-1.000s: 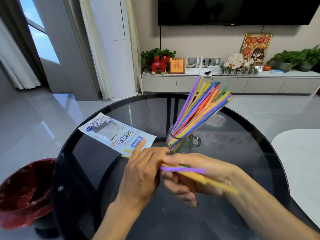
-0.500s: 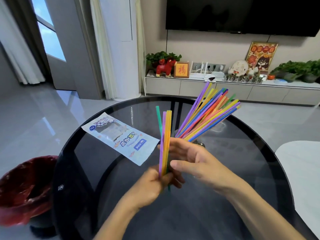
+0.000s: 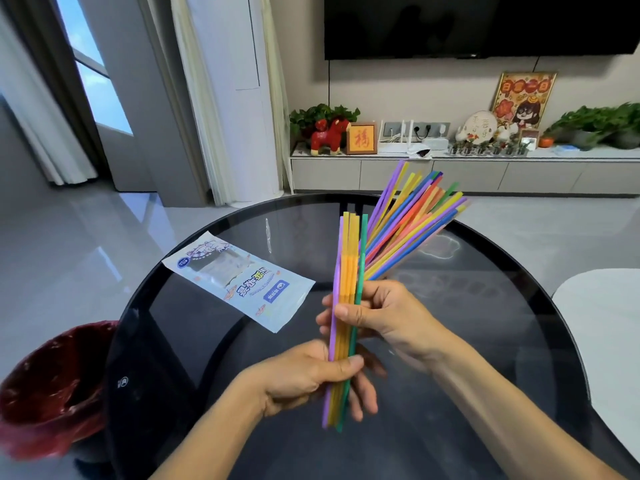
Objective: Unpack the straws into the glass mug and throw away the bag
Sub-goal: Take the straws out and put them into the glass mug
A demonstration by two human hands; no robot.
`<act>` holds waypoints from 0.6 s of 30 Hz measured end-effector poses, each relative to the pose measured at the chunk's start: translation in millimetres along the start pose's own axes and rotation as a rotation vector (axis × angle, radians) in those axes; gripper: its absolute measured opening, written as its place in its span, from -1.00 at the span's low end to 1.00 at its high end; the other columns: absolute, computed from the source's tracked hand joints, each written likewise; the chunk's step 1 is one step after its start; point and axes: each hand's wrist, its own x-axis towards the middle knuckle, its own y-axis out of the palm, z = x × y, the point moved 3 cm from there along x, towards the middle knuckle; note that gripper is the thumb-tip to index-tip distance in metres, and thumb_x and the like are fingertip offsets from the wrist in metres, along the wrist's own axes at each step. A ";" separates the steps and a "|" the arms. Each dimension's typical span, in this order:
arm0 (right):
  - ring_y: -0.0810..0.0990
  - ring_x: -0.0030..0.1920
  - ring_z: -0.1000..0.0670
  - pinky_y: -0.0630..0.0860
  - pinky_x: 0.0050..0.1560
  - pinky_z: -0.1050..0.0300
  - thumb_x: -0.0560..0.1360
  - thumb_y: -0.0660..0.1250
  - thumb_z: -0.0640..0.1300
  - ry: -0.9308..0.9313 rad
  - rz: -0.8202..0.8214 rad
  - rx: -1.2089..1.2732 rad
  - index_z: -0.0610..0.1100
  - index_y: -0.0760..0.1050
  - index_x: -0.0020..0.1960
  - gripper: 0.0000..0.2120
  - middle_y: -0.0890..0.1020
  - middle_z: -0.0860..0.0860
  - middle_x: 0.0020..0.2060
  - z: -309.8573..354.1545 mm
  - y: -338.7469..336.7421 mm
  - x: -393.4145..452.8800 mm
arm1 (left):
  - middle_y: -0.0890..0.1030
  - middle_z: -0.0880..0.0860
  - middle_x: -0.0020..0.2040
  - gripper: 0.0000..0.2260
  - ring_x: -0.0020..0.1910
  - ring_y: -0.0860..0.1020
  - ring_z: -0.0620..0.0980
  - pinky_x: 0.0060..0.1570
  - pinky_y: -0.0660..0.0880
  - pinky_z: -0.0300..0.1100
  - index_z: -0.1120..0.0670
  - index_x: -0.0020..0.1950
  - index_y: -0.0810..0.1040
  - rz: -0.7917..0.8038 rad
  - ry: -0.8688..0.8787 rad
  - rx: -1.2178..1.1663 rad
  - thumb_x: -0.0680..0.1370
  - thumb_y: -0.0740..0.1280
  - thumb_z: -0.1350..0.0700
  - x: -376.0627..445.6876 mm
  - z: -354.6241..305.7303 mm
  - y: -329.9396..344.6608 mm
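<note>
I am holding the last small bundle of straws [image 3: 346, 289] upright in both grips, left hand [image 3: 304, 375] low, right hand [image 3: 377, 313] higher, fingers curled round it, most straws already fanning behind from the hidden mug, empty bag [image 3: 239, 278] lying on the worktop [image 3: 485, 341], still unbinned.

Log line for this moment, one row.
left hand: grips small straw bundle low | right hand: grips it higher | bundle: upright | printed plastic bag: flat on black glass table

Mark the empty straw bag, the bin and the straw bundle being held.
straw bag [image 3: 242, 278]: head view, printed middle of the flat bag.
bin [image 3: 52, 386]: head view, red liner wall.
straw bundle [image 3: 346, 271]: head view, orange shafts above the hands.
</note>
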 end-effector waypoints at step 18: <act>0.71 -0.13 -0.06 0.68 -0.06 0.06 0.54 0.34 -0.29 -0.377 -0.896 0.432 -0.22 0.60 -0.03 -0.94 0.70 -0.15 -0.13 43.7 -69.8 -4.9 | 0.57 -0.03 0.25 -0.18 0.12 0.58 -0.16 0.24 0.52 -0.14 0.00 0.43 0.33 -0.785 0.229 0.464 0.26 0.64 0.13 91.9 -20.8 -65.3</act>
